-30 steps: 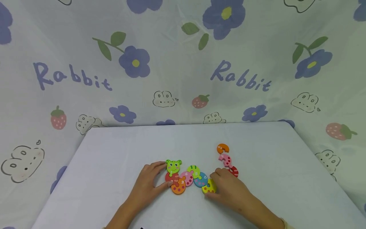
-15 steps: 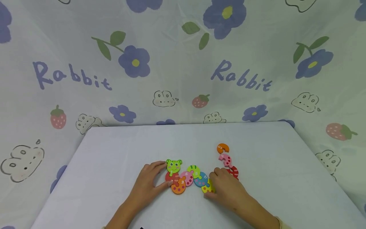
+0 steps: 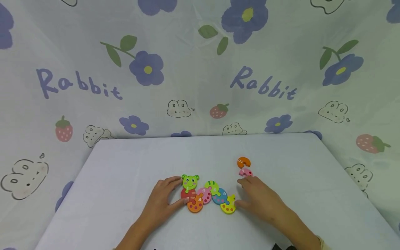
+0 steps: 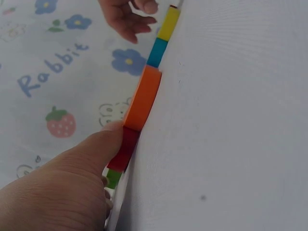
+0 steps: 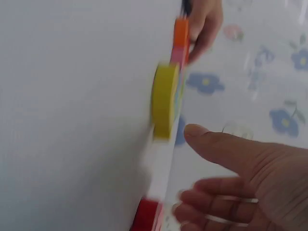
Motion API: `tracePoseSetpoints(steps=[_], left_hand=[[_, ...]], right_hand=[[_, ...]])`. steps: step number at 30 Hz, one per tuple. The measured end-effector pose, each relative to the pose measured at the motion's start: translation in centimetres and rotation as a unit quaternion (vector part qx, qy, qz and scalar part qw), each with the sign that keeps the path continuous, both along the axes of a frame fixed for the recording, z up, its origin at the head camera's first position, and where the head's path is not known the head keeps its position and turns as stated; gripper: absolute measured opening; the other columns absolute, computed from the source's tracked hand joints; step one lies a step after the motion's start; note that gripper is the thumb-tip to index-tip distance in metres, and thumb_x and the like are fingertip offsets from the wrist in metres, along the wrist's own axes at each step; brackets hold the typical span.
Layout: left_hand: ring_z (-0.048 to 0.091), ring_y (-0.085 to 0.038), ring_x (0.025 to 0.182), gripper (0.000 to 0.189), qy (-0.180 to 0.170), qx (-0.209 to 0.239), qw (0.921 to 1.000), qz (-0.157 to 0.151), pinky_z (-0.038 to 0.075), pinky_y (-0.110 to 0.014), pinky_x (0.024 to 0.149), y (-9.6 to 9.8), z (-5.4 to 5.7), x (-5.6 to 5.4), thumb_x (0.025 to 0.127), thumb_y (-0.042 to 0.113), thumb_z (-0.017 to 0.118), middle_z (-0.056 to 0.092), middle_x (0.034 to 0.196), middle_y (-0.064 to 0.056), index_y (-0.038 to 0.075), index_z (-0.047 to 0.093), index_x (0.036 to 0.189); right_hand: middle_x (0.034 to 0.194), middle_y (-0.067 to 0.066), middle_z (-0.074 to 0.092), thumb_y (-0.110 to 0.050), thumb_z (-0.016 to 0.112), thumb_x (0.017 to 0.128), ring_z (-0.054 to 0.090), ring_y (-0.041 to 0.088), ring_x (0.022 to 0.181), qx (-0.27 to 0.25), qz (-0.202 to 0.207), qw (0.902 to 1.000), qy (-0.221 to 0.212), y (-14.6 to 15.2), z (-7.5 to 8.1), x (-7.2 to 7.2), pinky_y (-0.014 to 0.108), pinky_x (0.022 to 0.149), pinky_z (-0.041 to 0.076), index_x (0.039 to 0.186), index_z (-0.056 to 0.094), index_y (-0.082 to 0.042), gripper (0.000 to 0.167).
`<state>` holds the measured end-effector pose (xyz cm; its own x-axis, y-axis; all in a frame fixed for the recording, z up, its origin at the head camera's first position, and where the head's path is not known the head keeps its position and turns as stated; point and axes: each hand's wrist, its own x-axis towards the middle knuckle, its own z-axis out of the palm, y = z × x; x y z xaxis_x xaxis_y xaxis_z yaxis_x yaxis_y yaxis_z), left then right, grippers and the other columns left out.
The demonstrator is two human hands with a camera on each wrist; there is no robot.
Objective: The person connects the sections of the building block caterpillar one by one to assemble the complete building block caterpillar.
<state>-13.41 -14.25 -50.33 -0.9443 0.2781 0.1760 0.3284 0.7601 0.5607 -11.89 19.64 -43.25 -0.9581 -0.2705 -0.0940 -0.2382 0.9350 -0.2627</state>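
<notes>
A jointed caterpillar puzzle lies flat on the white table, its numbered round pieces linked in a wavy row. My left hand holds its front end, thumb on the red piece and fingertips beside the green frog-like head. At the row's other end is the yellow piece with red dots. Just right of it hovers my right hand, fingers spread and nothing gripped. Below that hand, a loose red piece shows in the right wrist view; the head view hides it.
Beyond my right hand lie a pink piece, partly covered by the fingers, and an orange piece. The white table ends at a cloth backdrop printed with flowers and rabbits.
My right hand has let go of the yellow piece and moved right, over the loose red piece. The left hand has stayed in place.
</notes>
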Motion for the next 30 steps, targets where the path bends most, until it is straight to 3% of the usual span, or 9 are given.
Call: tracePoseSetpoints(steps=[6,9,13,20,25,30], left_hand=[[0.049,-0.012,0.121,0.074,0.003,0.001,1.0000,-0.001,0.048,-0.041,0.104,-0.1,0.0,0.0,0.083,0.053,0.086,0.054,0.150,0.011,0.021,0.063,0.145],[0.048,-0.011,0.121,0.074,-0.001,0.001,1.0000,0.000,0.048,-0.041,0.104,-0.1,-0.1,0.0,0.083,0.055,0.085,0.054,0.150,0.011,0.022,0.063,0.145],[0.048,-0.010,0.121,0.074,-0.004,0.001,1.0000,0.003,0.048,-0.040,0.104,-0.2,-0.3,0.0,0.083,0.057,0.084,0.054,0.150,0.013,0.023,0.063,0.145],[0.048,-0.010,0.122,0.073,-0.003,0.007,1.0000,0.001,0.048,-0.041,0.105,0.0,-0.3,0.0,0.083,0.055,0.085,0.054,0.150,0.013,0.023,0.063,0.145],[0.048,-0.010,0.121,0.073,0.003,0.006,1.0000,0.001,0.047,-0.040,0.104,0.0,-0.3,0.0,0.083,0.054,0.086,0.054,0.149,0.013,0.023,0.064,0.145],[0.048,-0.010,0.122,0.072,0.002,0.005,1.0000,0.000,0.047,-0.040,0.105,0.0,-0.3,0.0,0.083,0.052,0.086,0.053,0.150,0.014,0.023,0.063,0.145]], right_hand=[[0.103,0.000,0.060,-0.038,0.094,0.078,0.053,0.015,0.093,-0.011,0.017,0.9970,0.074,3.2,-0.8,-2.0,0.029,0.076,0.058,0.122,0.070,-0.010,0.058],[0.107,0.003,0.061,-0.041,0.091,0.081,0.056,0.020,0.098,-0.009,0.018,0.9964,0.083,4.1,-1.0,-2.8,0.034,0.080,0.060,0.125,0.070,-0.006,0.060],[0.125,0.013,0.062,-0.039,0.088,0.085,0.059,0.033,0.117,-0.015,0.014,0.9972,0.072,4.9,-1.1,-4.0,0.049,0.093,0.058,0.133,0.068,-0.003,0.063],[0.140,0.017,0.059,-0.033,0.084,0.089,0.055,0.039,0.128,0.007,0.034,0.9967,0.073,5.8,-1.5,-6.2,0.052,0.092,0.058,0.134,0.068,-0.009,0.053],[0.141,0.016,0.059,-0.026,0.080,0.094,0.055,0.038,0.130,0.012,0.053,0.9960,0.071,5.7,-1.8,-7.4,0.053,0.096,0.056,0.135,0.068,-0.010,0.046],[0.127,0.015,0.062,-0.024,0.084,0.090,0.059,0.035,0.117,0.017,0.065,0.9953,0.069,5.3,-1.6,-7.4,0.045,0.084,0.061,0.129,0.073,-0.011,0.043]])
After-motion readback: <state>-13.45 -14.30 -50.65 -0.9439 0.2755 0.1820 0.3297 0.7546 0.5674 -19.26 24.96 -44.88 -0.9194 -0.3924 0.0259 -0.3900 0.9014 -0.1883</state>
